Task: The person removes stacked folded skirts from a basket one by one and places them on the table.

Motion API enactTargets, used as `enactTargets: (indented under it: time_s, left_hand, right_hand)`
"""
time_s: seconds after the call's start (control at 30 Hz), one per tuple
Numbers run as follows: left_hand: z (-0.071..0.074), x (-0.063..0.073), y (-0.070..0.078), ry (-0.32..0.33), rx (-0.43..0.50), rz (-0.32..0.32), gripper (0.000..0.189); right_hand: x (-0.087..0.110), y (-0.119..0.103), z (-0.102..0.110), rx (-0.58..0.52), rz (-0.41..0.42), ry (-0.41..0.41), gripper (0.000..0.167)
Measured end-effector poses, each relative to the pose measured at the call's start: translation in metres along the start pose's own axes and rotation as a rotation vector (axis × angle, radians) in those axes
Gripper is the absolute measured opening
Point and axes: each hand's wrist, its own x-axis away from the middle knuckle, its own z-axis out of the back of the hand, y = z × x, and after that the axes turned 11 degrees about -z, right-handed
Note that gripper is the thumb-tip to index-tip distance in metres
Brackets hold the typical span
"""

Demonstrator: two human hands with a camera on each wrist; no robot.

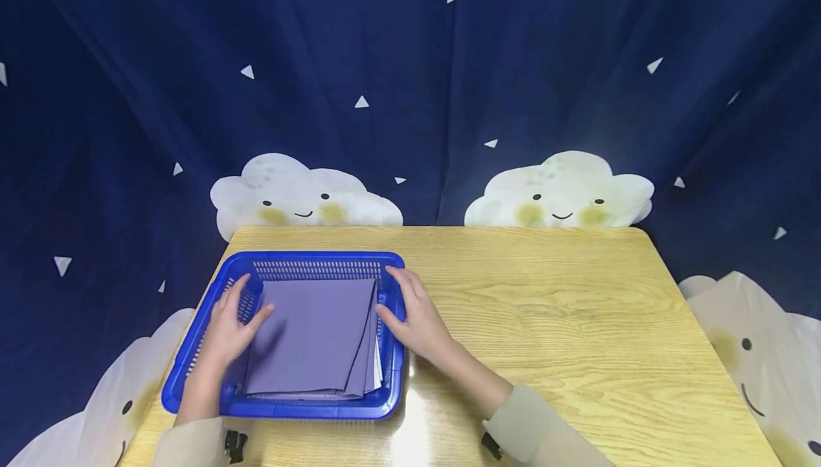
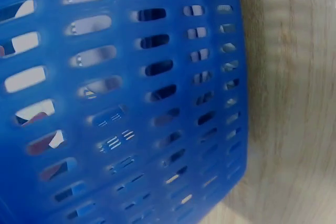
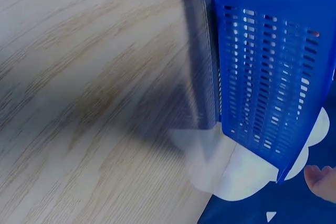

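A blue plastic basket (image 1: 312, 411) with slotted walls stands on the left part of the table. Inside lies a flat, folded purple piece (image 1: 308, 339), layered at its right side, where a white edge shows. Over the basket's left side is my left hand (image 1: 227, 328), thumb and fingers spread apart, its shadow falling on the purple piece. My right hand (image 1: 417, 317) is at the right rim, fingers extended and thumb apart, with nothing between them. In the right wrist view, fingertips (image 3: 317, 178) show beside the basket's upper edge. The left wrist view is filled mostly by the slotted basket wall (image 2: 131, 103).
The wooden table (image 1: 545, 310) extends to the right of the basket. Behind it hangs a dark blue curtain (image 1: 410, 46) with white triangles and smiling clouds. Beige sleeves (image 1: 192, 442) with black clips enter from the bottom of the head view.
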Motion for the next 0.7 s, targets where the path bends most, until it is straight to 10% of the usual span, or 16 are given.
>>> enactTargets:
  time_s: [0.7]
  left_hand:
    - [-0.004,0.007,-0.018,-0.026,-0.014,-0.015,0.074]
  right_hand:
    - [-0.004,-0.020,-0.031,-0.084,-0.099,-0.055,0.063]
